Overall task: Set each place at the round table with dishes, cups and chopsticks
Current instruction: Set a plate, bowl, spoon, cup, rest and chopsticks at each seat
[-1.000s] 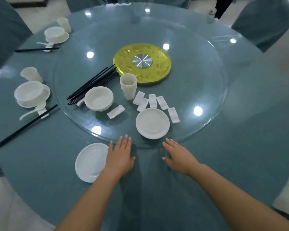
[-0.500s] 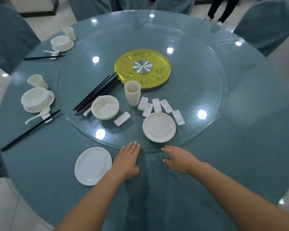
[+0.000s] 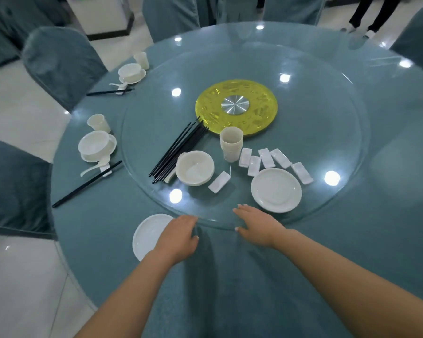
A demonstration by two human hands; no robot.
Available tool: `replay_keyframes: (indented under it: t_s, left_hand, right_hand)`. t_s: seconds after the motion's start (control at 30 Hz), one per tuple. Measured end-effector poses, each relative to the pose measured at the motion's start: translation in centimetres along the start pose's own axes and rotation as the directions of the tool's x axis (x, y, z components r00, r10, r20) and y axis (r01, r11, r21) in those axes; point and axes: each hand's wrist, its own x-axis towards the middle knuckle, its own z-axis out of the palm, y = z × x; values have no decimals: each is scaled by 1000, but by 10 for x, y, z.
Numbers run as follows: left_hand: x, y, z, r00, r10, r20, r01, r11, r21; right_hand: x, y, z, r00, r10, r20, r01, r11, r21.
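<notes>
Far-left setting: a chopstick pair lies on the tablecloth well left of the left fingers, below a bowl on saucer with a cup behind it.
Back-left setting: another bowl on its saucer, a cup and chopsticks, far beyond the left fingers.
Near plate: a white plate lies on the cloth, touching or partly under the left hand's outer side.
Left hand: flat, palm down, fingers straight and together, tips at the rim of the glass turntable; it holds nothing.
Chopstick bundle: on the glass, beyond and left of the left fingertips.
Bowl stack: just right of the bundle, straight beyond the left fingers.
Cup stack: farther back, between the two hands' lines.
Right hand: palm down, fingers extended leftward and lying on the turntable rim; nothing gripped.
Chopstick rests: a row beyond the right fingers, one rest apart nearer the bowls.
Plate stack: on the glass just right of the right fingers.
</notes>
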Motion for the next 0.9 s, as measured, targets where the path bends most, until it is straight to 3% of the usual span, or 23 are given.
replay_keyframes:
  t_s: [0.2, 0.43, 0.73, 0.9]
  left_hand:
    - [-9, -19, -12, 980, -194, -36, 192, 980, -58]
    - [-1, -16, -14, 977, -210, -31, 208, 976, -57]
    - [29, 3, -21, 984, -172, -45, 161, 970, -184]
    - [54, 11, -29, 976, -195, -96, 155, 935, -319]
  right_hand:
    - [28, 5, 0, 997, -18, 74, 25, 994, -102]
    - [20, 30, 3, 996, 34, 86, -15, 978, -207]
    - [10, 44, 1, 993, 94, 69, -81, 981, -174]
    - [10, 46, -12, 990, 141, 10, -141, 990, 12]
